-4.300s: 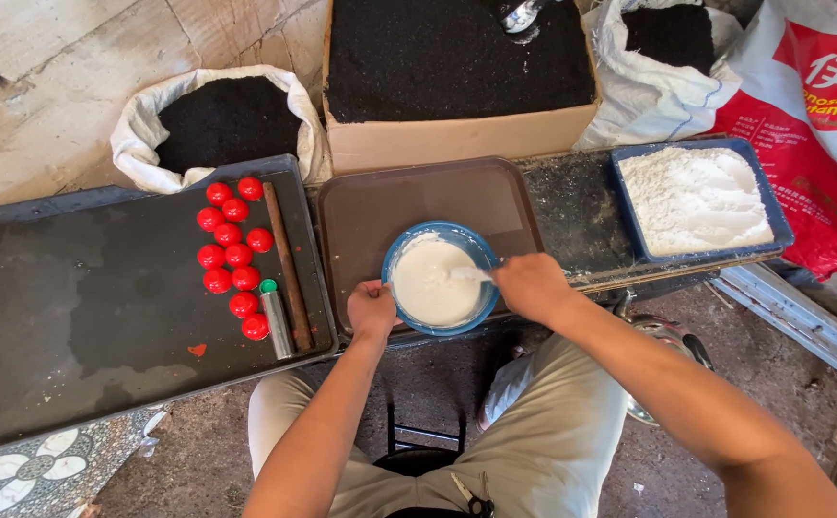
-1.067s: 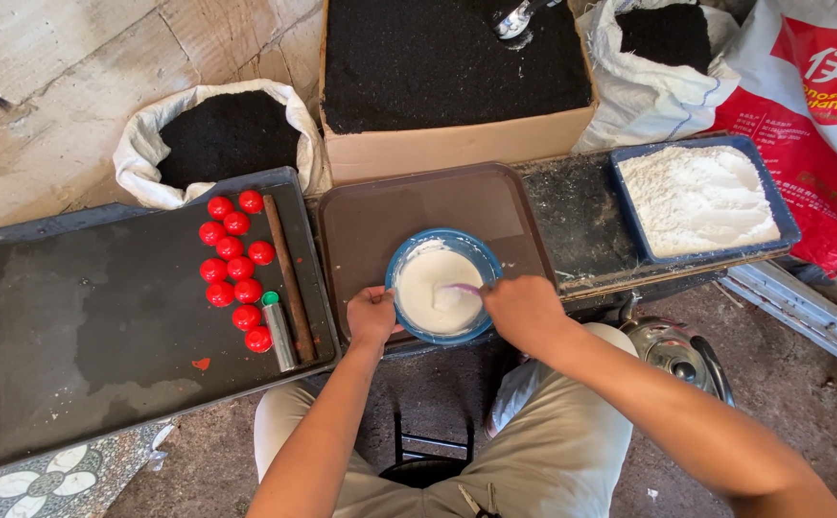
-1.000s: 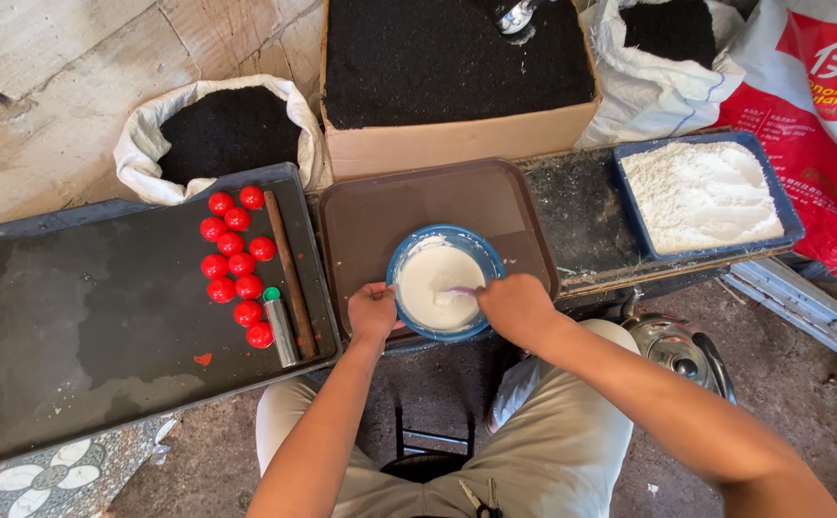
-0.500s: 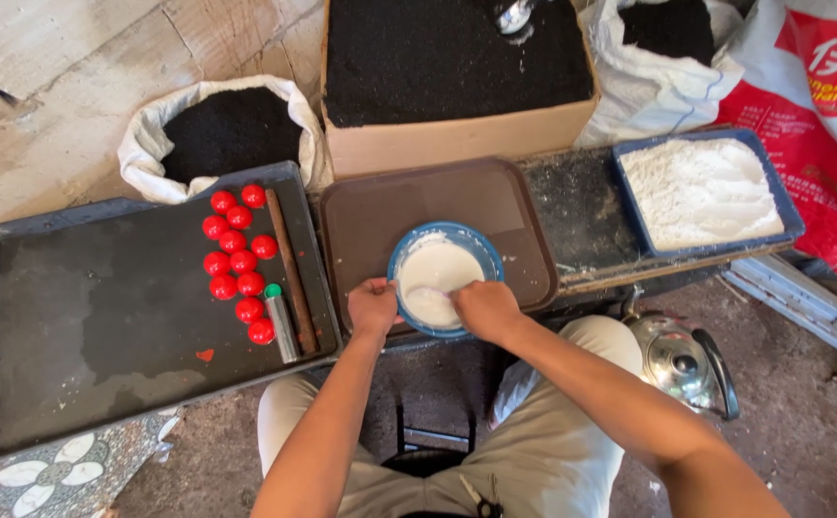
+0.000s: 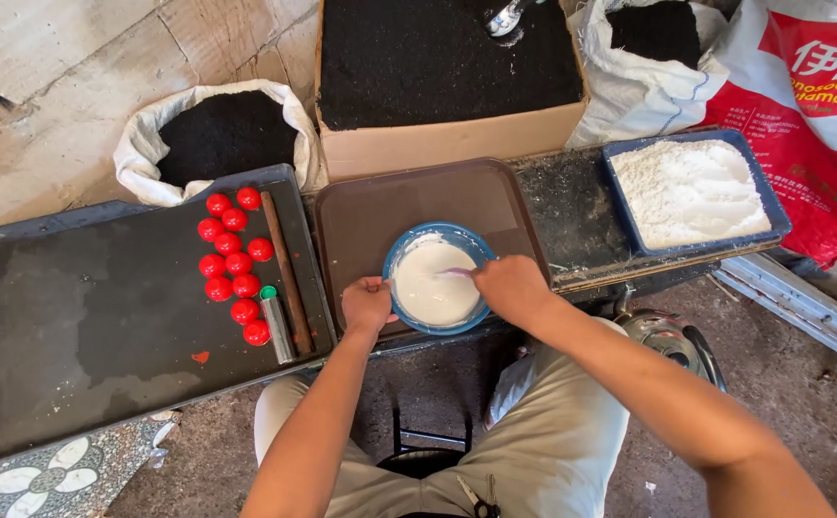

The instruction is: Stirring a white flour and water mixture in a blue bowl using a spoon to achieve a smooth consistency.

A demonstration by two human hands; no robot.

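Single head view; looks steeply down, fairly near, over the brown tray.

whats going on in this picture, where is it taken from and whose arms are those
The picture comes from a camera worn on a person's head, looking down, so the two bare arms are that person's own; their knees show at the bottom. The left hand grips the rim of a blue bowl filled with a white liquid. The right hand holds a thin utensil dipped in that liquid. The bowl sits on a brown tray. To the left is a large dark tray with a cluster of small red balls, a wooden stick and a small metal tube. To the right, a blue tray holds white powder. Behind are a cardboard box and sacks of black powder.
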